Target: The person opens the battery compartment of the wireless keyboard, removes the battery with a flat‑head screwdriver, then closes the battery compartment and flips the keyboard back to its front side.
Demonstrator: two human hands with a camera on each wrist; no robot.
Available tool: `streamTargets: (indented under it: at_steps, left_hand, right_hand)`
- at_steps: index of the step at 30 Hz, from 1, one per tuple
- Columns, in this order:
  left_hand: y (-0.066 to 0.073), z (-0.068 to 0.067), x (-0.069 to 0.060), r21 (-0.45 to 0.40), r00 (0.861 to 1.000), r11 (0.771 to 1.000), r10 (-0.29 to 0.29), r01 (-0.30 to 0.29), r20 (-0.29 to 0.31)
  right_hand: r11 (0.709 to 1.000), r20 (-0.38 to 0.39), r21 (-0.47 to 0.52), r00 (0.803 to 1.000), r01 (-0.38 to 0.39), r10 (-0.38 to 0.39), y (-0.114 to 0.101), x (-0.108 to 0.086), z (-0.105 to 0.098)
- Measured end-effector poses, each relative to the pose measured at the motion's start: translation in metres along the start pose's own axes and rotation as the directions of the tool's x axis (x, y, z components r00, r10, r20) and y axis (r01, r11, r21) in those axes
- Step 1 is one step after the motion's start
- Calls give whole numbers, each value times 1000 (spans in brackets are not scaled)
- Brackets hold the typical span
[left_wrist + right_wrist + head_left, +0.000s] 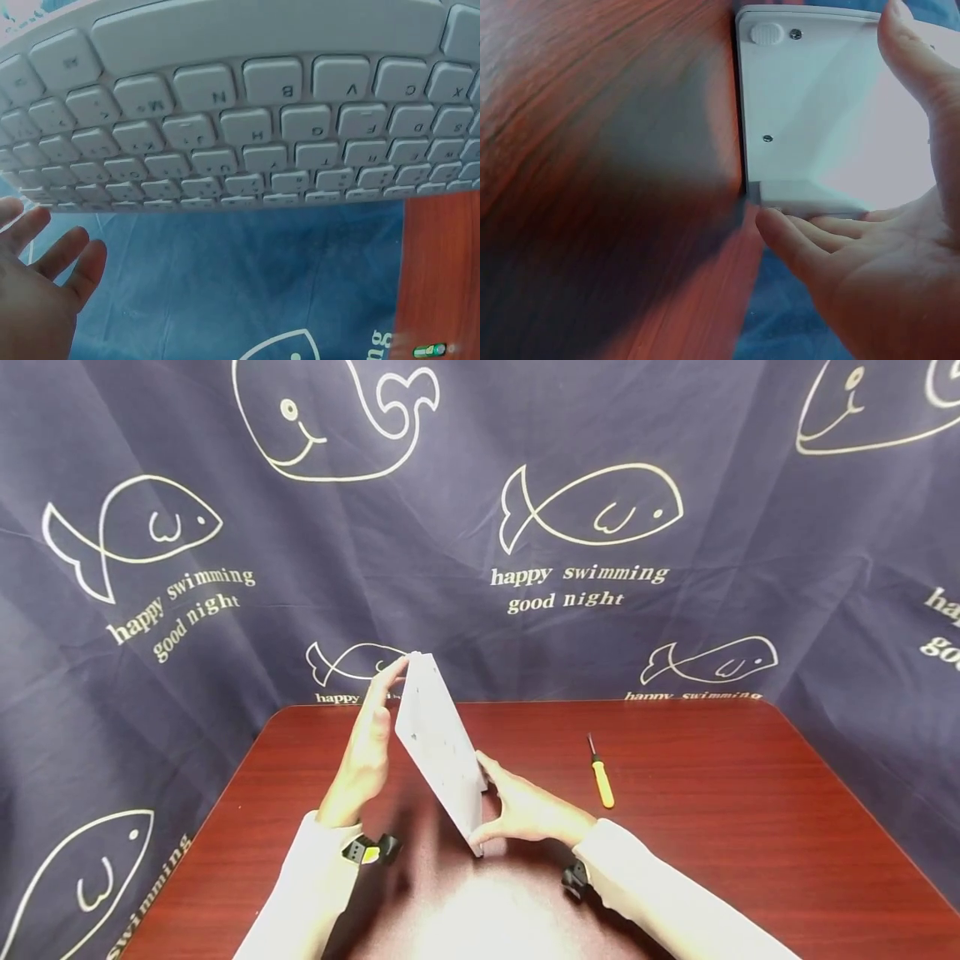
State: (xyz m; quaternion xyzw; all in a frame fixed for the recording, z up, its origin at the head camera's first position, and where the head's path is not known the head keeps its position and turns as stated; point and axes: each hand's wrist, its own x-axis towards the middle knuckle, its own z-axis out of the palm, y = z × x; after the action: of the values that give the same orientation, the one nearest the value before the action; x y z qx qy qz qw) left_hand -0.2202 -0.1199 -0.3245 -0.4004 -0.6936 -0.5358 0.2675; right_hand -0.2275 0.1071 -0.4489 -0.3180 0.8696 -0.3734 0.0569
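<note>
A white keyboard stands tilted on the table, its lower right end down and its upper left end raised. Its keys face my left side in the left wrist view; its screwed underside faces right. My right hand grips the lower part across its width, thumb on one long edge and fingers by the thicker edge. Up at the raised end, my left hand has its fingers extended, the tips at the top edge. In the left wrist view, the left fingers look loosely spread beside the keyboard.
A screwdriver with a yellow handle lies on the red-brown table to the right of my right hand. Dark cloth with white fish drawings hangs behind the table and along its sides.
</note>
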Motion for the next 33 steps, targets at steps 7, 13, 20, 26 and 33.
streamTargets:
  at_steps: [7, 13, 20, 26, 33]
  left_hand:
    - [-21, 5, -6, 10, 1000, 1000, -25, 24, 1]
    - [-36, 10, -10, 12, 999, 1000, -12, 12, 48]
    - [-35, 19, -14, -54, 990, 994, -93, 99, 110]
    - [-34, 26, -17, -77, 980, 985, -140, 152, 143]
    - [-32, 34, -19, -76, 975, 986, -136, 151, 173]
  right_hand:
    - [975, -50, 205, 996, 86, -77, -2, 2, -3]
    - [964, -152, 217, 981, 154, -122, -16, 1, -12]
    - [934, -265, 192, 932, 301, -246, -50, 1, -35]
    - [916, -312, 187, 906, 354, -287, -44, 7, -38]
    - [910, -334, 189, 896, 369, -294, -78, -1, -58]
